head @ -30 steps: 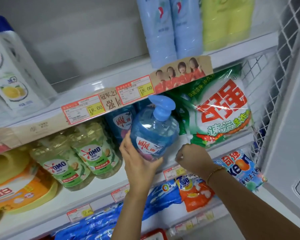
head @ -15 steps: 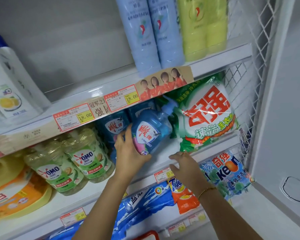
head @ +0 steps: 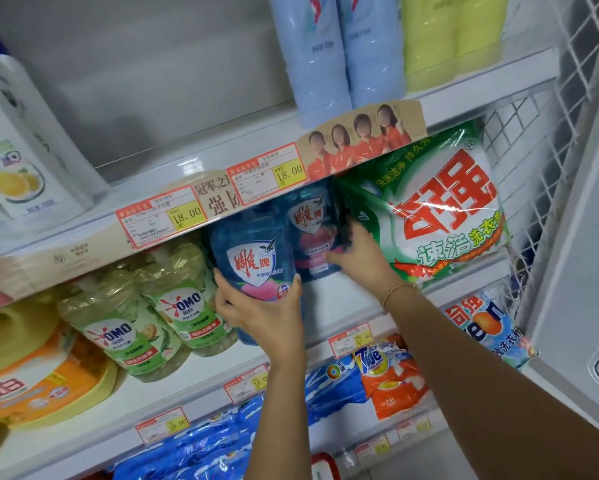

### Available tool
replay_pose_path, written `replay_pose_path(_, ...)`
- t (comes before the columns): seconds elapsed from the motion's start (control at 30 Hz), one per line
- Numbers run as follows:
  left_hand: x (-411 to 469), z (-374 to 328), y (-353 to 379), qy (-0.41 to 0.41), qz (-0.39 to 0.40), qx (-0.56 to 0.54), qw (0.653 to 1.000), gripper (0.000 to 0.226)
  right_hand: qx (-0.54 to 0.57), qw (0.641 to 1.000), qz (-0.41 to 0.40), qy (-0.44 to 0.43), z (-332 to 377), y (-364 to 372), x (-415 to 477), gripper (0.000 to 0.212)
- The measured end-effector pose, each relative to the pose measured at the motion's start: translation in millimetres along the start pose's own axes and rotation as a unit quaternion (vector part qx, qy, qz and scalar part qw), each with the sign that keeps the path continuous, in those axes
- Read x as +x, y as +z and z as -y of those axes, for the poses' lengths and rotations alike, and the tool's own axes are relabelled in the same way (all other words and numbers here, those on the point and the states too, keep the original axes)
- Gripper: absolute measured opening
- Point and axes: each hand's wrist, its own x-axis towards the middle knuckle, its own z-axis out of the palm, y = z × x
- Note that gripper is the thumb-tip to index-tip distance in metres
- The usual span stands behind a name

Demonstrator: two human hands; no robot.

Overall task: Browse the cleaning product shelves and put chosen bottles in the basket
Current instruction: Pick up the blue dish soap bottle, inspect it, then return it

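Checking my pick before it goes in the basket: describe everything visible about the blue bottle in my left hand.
The blue bottle looks like translucent blue plastic, with a white shield label bearing red Chinese characters and a pink patch beneath. Its top is hidden behind the shelf edge and its price tags. It sits roughly upright at middle-shelf level, between the green OMO bottles and a second blue bottle. The left hand grips its lower part, hiding the base.

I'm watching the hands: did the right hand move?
Yes. The right hand rose from the shelf edge, below the green bag, to grip the rear blue bottle beside that bag.
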Motion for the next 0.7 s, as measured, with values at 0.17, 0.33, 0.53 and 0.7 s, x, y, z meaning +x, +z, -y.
replay_pose_path(0.17,-3,8,14,-0.047,0.017,-0.08,0.996,0.126,0.073,0.995,0.051,0.041,1,5,36,0.083)
replay_pose_path(0.33,-2,17,20,-0.037,-0.007,-0.062,0.997,0.13,0.102,0.991,0.066,0.057,-12,12,53,0.093)
replay_pose_path(0.53,7,21,15,-0.026,-0.02,0.001,0.999,0.135,0.121,0.991,0.043,0.036,-39,12,55,0.077)
replay_pose_path(0.7,1,34,-3,0.035,0.0,0.057,0.998,0.128,0.14,0.989,0.044,0.024,-44,15,55,0.09)
